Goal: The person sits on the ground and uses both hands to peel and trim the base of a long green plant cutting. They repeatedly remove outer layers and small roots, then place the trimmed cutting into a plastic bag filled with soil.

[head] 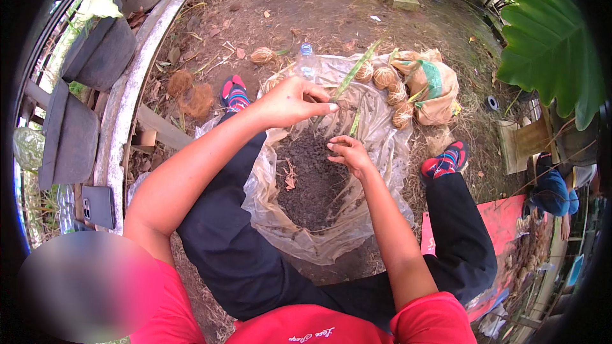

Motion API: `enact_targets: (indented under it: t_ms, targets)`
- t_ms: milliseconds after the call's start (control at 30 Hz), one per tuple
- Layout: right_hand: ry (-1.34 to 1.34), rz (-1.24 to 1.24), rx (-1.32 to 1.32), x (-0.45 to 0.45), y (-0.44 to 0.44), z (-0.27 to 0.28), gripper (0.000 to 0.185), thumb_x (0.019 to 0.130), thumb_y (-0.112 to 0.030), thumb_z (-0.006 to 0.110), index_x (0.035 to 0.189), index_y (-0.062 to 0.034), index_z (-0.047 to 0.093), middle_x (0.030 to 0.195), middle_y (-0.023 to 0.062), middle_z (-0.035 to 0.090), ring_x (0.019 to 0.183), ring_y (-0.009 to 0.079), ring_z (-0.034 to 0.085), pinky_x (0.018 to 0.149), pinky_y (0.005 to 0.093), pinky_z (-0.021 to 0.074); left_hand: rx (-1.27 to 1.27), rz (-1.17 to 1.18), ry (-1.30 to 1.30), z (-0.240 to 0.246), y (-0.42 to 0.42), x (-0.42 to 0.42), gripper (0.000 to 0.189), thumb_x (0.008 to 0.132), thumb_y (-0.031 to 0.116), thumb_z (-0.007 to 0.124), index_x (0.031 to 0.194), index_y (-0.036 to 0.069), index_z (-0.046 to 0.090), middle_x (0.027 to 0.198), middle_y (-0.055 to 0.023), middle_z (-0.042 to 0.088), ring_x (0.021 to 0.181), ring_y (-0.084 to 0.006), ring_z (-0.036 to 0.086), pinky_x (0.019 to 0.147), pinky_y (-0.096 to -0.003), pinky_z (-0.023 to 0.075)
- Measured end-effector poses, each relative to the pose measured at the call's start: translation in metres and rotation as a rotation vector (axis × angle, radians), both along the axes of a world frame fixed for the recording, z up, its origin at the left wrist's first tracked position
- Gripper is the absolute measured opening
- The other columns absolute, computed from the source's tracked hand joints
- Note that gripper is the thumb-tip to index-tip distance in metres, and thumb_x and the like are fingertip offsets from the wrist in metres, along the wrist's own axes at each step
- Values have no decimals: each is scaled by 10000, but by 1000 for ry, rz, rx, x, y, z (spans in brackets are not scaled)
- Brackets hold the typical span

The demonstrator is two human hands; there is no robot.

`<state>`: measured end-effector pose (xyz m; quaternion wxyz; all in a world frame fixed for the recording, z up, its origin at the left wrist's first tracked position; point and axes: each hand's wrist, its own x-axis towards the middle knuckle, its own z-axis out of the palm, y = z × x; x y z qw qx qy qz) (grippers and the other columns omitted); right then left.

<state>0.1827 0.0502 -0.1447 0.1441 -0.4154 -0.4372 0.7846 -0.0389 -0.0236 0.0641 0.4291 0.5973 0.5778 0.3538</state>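
Note:
My left hand (306, 102) pinches a long green leaf cutting (355, 70), like a snake plant leaf, between thumb and fingers. The leaf slants up to the right, and its lower end points towards a heap of dark soil (313, 177). My right hand (351, 155) hovers at the soil's right edge, fingers apart, with nothing plainly held. Just above it a shorter green leaf (355, 122) stands up. Beneath the soil spreads a crumpled clear plastic sheet (330, 248) on the ground between my legs.
String-wrapped fibre balls (384, 78) sit beside a tan sack (437, 91) with a green stripe. A clear plastic bottle (306, 64) stands behind the sheet. Brown fibre clumps (196, 99) lie left. Dark planters (71, 136) and a phone (98, 206) line the left ledge. Another person (554, 191) is right.

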Motion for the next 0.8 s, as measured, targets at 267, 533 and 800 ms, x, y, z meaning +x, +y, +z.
enact_targets:
  t_ms: [267,533,800]
  targets:
    - [-354,157,564,8,0,7,398,804,-312,853,1050,-39,701,1037,94,725,966,200,700,834,377,587,-56,6,120,-28,-8,-2,323,897,304,774,1017,4,773,898,-57,755,844,-93,644,797,-300,513]
    - [-1005,603,921,44,-23,-43,380,746,-480,838,941,-160,774,962,103,756,954,321,715,823,442,560,-65,18,193,-36,-15,-9,323,888,297,781,1010,-2,767,851,-59,750,779,-90,642,734,-305,521]
    - [-460,255,680,66,-7,-77,224,824,-241,849,937,-59,783,793,45,737,725,149,664,708,316,513,-128,11,233,-29,-18,-8,391,890,364,769,1055,10,767,981,-81,766,933,-146,688,873,-326,517]
